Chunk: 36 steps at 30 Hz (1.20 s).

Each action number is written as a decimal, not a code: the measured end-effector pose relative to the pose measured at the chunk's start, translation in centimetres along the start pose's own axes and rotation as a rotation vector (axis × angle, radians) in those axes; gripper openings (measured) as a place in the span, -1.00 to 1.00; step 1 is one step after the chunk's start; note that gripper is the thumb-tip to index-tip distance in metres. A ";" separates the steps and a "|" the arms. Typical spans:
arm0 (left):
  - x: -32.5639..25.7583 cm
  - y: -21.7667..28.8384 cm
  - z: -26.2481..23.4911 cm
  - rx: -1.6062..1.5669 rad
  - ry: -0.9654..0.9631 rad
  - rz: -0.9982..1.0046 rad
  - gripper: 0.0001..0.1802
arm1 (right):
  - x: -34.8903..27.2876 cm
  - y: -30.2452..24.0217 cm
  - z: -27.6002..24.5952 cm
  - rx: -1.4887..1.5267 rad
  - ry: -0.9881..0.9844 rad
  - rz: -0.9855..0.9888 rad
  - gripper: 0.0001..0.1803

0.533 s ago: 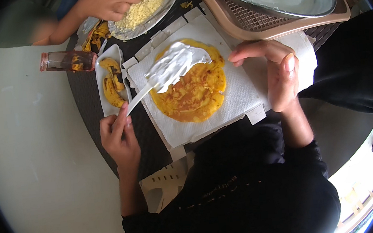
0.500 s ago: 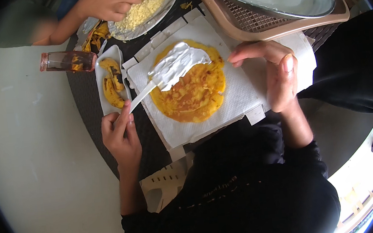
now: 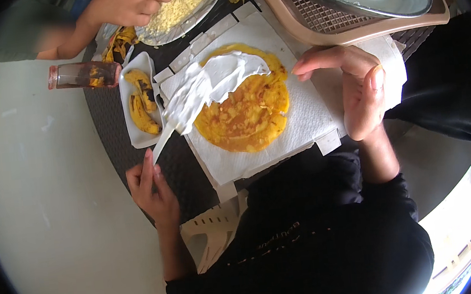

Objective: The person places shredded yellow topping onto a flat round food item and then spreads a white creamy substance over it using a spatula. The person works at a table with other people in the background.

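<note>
A round golden pancake (image 3: 244, 118) lies on white paper towel (image 3: 220, 165) over an opened cardboard box. White cream (image 3: 237, 72) covers its upper part. With my left hand (image 3: 153, 191) I grip the handle of a white spatula (image 3: 165, 139); its blade is hidden under a thick coat of cream and lies across the pancake's left edge. My right hand (image 3: 361, 86) hovers by the right edge of the pancake, fingers curved and thumb apart, with nothing in it.
A white dish (image 3: 131, 123) of ripe bananas (image 3: 142, 105) stands at left, beside a glass bottle (image 3: 84, 75) on its side. Another person's hand (image 3: 128, 7) reaches over a plate (image 3: 151, 40) of grated yellow food. A bowl (image 3: 423, 1) of cream sits in a brown basket (image 3: 344, 35).
My left hand has drawn the spatula down and left, from over the pancake to its left edge. Cream now reaches farther over the upper part. My right hand stays about where it was.
</note>
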State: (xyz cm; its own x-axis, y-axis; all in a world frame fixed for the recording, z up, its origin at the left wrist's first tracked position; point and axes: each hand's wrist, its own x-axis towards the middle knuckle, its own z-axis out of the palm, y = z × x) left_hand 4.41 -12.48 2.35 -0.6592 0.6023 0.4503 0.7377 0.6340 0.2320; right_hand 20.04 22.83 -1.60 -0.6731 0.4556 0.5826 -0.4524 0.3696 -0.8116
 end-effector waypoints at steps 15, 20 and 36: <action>5.3 2.1 3.4 -0.150 -0.125 0.252 -0.55 | 0.1 0.0 0.1 0.032 0.025 -0.003 -0.11; 5.6 1.6 3.3 -0.095 -0.098 0.249 -0.55 | 0.1 0.0 0.1 0.017 0.018 0.007 -0.08; 2.8 -1.1 1.1 -0.003 -0.107 0.078 -0.58 | -0.1 -0.1 -0.1 -0.003 0.009 0.022 -0.07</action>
State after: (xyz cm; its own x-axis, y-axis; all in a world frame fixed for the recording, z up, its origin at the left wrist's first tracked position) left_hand 1.59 -10.95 2.44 -0.6113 0.6984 0.3722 0.7878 0.5816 0.2027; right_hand 20.16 22.84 -1.59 -0.6773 0.4709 0.5653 -0.4362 0.3617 -0.8239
